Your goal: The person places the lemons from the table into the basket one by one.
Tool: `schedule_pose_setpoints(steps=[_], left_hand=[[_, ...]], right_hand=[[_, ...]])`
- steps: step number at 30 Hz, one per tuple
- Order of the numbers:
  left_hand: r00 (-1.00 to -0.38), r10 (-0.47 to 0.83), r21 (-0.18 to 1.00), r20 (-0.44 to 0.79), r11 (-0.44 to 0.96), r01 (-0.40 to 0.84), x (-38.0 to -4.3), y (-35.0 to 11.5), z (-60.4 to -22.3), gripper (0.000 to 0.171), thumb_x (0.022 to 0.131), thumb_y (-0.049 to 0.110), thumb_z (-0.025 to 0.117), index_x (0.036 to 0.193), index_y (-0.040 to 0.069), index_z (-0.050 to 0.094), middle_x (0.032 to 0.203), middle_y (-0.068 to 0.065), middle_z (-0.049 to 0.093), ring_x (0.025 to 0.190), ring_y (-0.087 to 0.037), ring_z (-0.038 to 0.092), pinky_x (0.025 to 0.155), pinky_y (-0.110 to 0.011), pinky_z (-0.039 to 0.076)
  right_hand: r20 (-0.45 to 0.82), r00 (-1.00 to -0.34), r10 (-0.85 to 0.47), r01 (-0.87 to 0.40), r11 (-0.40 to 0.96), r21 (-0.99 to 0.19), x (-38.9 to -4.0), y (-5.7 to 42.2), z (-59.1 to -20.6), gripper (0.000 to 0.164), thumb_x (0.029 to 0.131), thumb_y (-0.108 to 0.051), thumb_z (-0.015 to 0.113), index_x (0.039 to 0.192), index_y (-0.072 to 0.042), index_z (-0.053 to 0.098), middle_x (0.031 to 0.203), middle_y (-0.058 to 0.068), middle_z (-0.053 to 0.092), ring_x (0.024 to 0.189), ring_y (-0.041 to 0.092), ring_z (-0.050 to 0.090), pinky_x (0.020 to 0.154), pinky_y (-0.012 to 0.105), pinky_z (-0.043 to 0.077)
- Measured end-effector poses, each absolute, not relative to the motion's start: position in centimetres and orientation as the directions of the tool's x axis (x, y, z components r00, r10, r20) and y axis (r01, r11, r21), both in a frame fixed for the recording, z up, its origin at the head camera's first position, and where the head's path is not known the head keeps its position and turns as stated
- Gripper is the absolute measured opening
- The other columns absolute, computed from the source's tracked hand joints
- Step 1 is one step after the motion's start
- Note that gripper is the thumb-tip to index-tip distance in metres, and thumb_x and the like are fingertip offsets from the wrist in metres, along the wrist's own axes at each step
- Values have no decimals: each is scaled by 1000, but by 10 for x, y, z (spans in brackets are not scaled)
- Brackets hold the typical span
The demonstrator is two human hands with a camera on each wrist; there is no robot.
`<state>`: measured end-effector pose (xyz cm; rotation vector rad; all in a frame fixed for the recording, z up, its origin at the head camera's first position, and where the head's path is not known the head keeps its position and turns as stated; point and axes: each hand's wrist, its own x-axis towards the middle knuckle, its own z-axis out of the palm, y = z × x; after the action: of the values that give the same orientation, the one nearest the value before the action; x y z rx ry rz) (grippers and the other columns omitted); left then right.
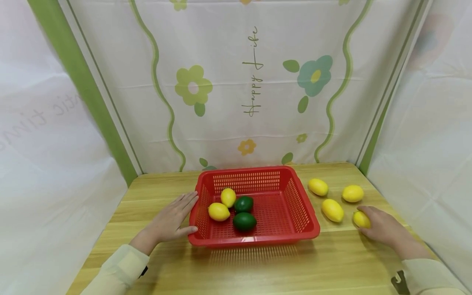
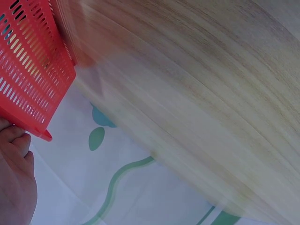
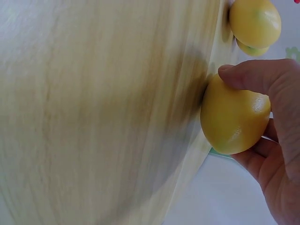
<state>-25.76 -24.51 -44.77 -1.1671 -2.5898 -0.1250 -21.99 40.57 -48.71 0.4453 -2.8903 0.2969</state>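
Note:
My right hand [image 1: 383,227] grips a yellow lemon [image 3: 234,115] at the right of the table, thumb on one side and fingers curled round the other. The lemon sits right at the wooden surface. My left hand [image 1: 171,219] touches the left rim of a red plastic basket [image 1: 254,239], fingers extended and thumb near the front corner. In the left wrist view its fingers [image 2: 16,138] lie against the rim. Inside the basket are two lemons, one behind [image 1: 228,198] and one in front [image 1: 218,212], beside two dark green fruits, one behind [image 1: 244,204] and one in front [image 1: 245,221].
Three more lemons lie between the basket and the right hand: one at the back [image 1: 318,187], one farther right [image 1: 352,193] and one nearer [image 1: 332,210]. Wooden tabletop [image 1: 254,274] extends beneath everything. A printed white curtain [image 1: 228,135] closes off the back, with white sheets at both sides.

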Motion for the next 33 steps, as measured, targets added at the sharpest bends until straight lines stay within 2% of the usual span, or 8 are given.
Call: schedule_pose_setpoints(steps=[7,15,21,26,27,30,32,33], left_hand=[[-637,712,-33,296,674,738,-258,-245,-448,87,90,55,57,148,-4,33,155,-18,29,142,-31,27,116,-42,19],[-635,713,-32,296,672,740,-259,-245,-448,86,90,55,57,148,-4,33,155,-18,30,142,-32,28,115,-46,23],[-634,715,-37,295,671,740,-258,-245,-448,86,90,54,58,148,-4,34,154,-18,30,142,-32,28,114,-48,25],[-633,714,-35,298,671,740,-258,-245,-448,86,89,52,60,148,-5,34,154,-18,31,141,-32,29,113,-48,26],[-633,714,-34,299,671,741,-258,-245,-448,85,89,52,60,148,-5,34,154,-18,31,141,-32,29,113,-48,26],[-632,714,-36,303,671,741,-258,-245,-449,85,89,52,61,148,-4,34,154,-18,31,142,-31,29,113,-48,26],[-630,714,-34,305,670,742,-259,-245,-449,85,89,52,61,148,-4,34,154,-18,31,142,-31,29,113,-48,26],[-630,714,-33,306,669,742,-259,-245,-449,85,89,52,61,148,-4,34,154,-18,31,142,-31,29,113,-48,26]], right_hand=[[253,-924,-288,-334,929,-162,-220,405,-488,64,69,-16,85,118,11,54,107,34,60,95,51,59,81,62,47],[274,-913,-302,-350,926,-144,-220,407,-490,64,68,-15,85,118,11,54,107,34,59,94,51,59,79,62,48],[396,-850,-346,-412,906,-94,-219,406,-490,66,62,-11,87,117,9,55,101,29,61,87,47,62,74,60,50],[511,-756,-410,-490,872,-25,-221,406,-487,67,59,-8,84,117,10,55,103,30,61,88,47,61,73,59,51],[530,-734,-424,-507,862,-12,-221,406,-486,65,62,-10,82,117,10,55,104,30,60,89,47,60,73,59,51],[587,-671,-454,-541,840,32,-223,404,-485,60,84,-36,69,118,10,55,107,31,58,90,48,59,72,61,51],[621,-633,-462,-547,835,62,-225,403,-484,68,95,-53,48,119,10,55,109,32,57,91,49,58,71,61,51],[637,-619,-460,-546,835,72,-226,403,-483,75,97,-59,35,120,10,55,111,32,57,92,50,57,72,62,50]])
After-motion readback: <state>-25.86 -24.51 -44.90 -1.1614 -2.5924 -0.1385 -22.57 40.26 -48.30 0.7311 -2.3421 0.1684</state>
